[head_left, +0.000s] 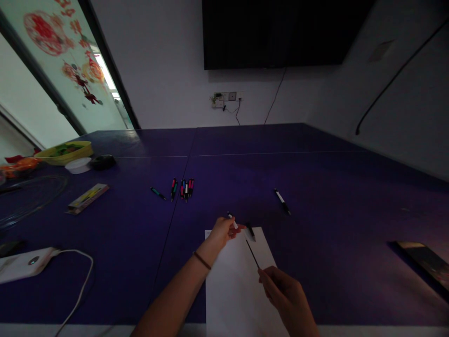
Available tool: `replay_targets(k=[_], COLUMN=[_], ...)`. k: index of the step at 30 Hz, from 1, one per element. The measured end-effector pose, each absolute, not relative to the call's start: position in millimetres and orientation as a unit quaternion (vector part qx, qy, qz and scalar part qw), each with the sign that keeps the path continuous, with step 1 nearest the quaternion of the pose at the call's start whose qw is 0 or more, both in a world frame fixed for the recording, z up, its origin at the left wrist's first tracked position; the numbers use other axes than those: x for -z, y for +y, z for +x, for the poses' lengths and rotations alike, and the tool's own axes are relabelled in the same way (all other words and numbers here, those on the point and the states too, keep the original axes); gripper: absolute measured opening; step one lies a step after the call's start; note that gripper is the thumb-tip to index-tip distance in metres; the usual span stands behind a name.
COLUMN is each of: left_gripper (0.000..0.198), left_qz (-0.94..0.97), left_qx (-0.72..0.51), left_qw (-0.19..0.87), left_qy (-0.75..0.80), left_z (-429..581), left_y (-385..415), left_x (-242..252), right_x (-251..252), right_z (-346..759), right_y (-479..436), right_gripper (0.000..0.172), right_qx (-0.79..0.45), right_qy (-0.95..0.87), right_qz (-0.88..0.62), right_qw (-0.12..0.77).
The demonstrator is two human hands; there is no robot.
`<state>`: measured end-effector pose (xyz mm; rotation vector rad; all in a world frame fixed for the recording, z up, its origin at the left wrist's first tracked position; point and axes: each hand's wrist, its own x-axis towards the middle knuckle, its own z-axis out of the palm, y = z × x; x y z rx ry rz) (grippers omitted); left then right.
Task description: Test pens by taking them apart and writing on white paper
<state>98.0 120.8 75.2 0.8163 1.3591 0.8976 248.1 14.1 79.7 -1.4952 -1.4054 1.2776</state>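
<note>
Nearest the camera: right hand (287,295), fingers pressed together around the lower end of a thin dark refill (252,253), rod slanting up and left over a white sheet of paper (235,290). Sheet flat on the purple table (333,224), close to the near edge.

Beyond it: left hand (221,232), thumb and forefinger pinching a white pen barrel (232,222) above the sheet's far left corner. Between barrel and refill tip: a small dark pen part (250,232); resting on the sheet or carried on the rod, cannot tell.

Judged step in hand: pen in pieces, refill outside the barrel, both parts held clear of the table. For any move bringing rod and barrel together: steady rod, tip lined up with the barrel's open end, barrel still in the pinch.

Farther out: a black-and-white pen (282,201) lying alone to the right, a bunch of coloured pens (184,188) to the left, one teal pen (158,193) just beside the bunch. Far left: a flat box (87,198), a yellow bowl (65,152). On the far wall: a dark screen (280,32)
</note>
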Motion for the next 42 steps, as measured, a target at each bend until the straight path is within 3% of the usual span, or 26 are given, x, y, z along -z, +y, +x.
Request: replay_targets(k=[12,19,32,42], left_gripper=[0.027,0.03,0.034,0.032], left_qz=[0.576,0.635,0.684,0.642], left_qx=[-0.16,-0.1,-0.129,-0.205], left_qw=[0.322,0.244,0.203,0.271], left_qy=[0.734,0.726,0.689,0.687], left_z=[132,145,146,138], left_y=[187,202,196,192], left_x=[-70,-60,-48,-68], right_x=[-71,-64,-68,-79], right_z=[261,268,273,271], right_y=[10,10,7,9], right_gripper=[0.043,0.043,0.045,0.044], right_qx=[-0.495,-0.487,-0.485,-0.499], right_qy=[-0.52,-0.516,-0.509,-0.498], right_qz=[-0.59,-0.596,-0.609,-0.595], right_qw=[0.369,0.376,0.368,0.386])
